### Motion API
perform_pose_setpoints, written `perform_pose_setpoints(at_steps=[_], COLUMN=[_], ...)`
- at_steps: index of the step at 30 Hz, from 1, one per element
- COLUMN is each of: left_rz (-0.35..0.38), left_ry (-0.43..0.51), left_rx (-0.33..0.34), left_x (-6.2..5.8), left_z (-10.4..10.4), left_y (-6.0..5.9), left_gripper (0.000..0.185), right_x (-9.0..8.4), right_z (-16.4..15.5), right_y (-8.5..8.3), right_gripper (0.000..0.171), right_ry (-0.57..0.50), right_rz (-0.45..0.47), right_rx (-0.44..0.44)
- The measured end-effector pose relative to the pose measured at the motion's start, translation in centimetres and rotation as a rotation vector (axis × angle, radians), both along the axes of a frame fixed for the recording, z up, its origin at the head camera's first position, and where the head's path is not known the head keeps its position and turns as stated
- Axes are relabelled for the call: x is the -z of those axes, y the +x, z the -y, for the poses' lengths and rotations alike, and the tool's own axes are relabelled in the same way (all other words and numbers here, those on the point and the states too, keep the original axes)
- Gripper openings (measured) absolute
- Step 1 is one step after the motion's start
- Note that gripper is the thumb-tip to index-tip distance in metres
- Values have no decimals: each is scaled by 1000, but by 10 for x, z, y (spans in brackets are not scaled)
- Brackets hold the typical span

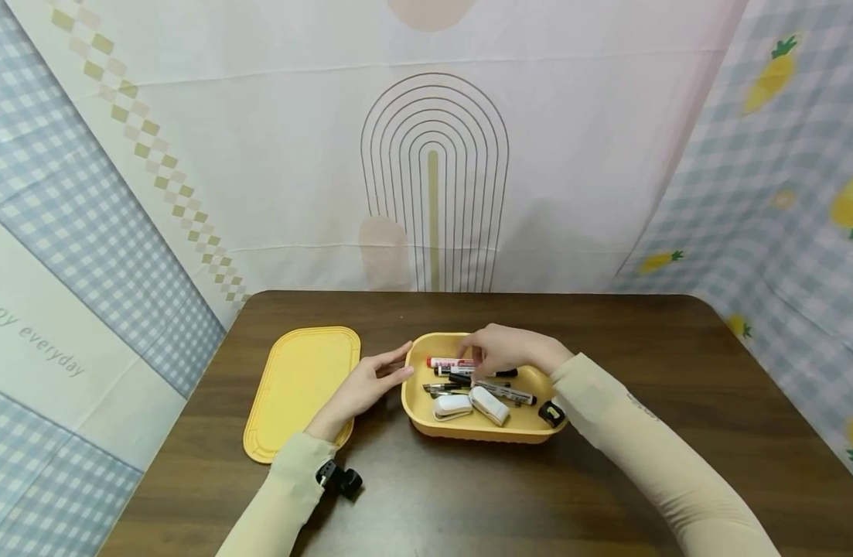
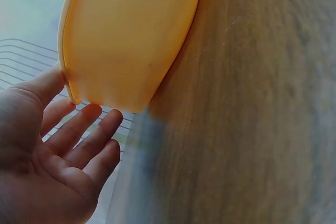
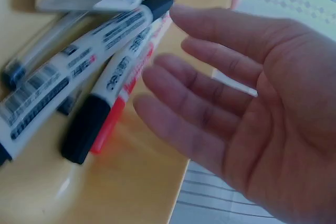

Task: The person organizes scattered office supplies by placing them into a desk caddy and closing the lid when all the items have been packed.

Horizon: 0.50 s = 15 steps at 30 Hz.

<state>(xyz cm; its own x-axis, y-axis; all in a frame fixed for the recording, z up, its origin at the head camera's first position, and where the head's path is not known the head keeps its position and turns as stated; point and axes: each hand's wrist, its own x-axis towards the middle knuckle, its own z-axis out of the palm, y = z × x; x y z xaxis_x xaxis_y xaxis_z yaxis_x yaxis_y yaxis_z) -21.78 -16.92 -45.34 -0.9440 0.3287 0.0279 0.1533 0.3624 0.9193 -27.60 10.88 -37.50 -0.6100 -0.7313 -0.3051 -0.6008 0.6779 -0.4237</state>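
A yellow plastic box (image 1: 478, 435) holds a red-and-white marker (image 1: 440, 362), black-capped white markers (image 3: 86, 129), several thin pens (image 1: 440, 387) and two small white staplers (image 1: 452, 406). My left hand (image 1: 363, 387) is at the box's left end, fingers loosely spread and thumb tip touching the rim. In the left wrist view the box's wall (image 2: 126, 40) rises beside those fingers. Over the box's far side reaches my right hand (image 1: 506, 346). Its fingers are loosely bent near the markers, and in the right wrist view nothing lies between thumb and fingers.
A flat yellow lid (image 1: 304, 387) lies on the dark wooden table (image 1: 426, 503), left of the box and partly behind the left wrist. Each wrist bears a small black camera (image 1: 339, 478). A printed curtain (image 1: 294, 170) hangs behind the table's far edge.
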Motion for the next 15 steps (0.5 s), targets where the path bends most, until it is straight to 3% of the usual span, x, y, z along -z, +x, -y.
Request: perform_pose_setpoints(at_steps=[5,10,12,15], left_rz=[-49,-145,-176,-247], left_ry=[-46,-111,-111,-123], left_rx=[-9,-4,-9,-34], left_x=[0,1,-4,-22], left_z=[2,3,3,3], left_y=[-1,-2,-3,0], left_gripper=[51,46,46,47], right_x=[-16,-34,-41,-56], right_z=[-8,-16,-18,-22], right_y=[4,12,18,29], right_gripper=[38,34,31,27], right_ry=[-50,-105,-138,-208], right_rz=[-29,-113,-169,-257], right_rx=[-1,-13,-22,-19])
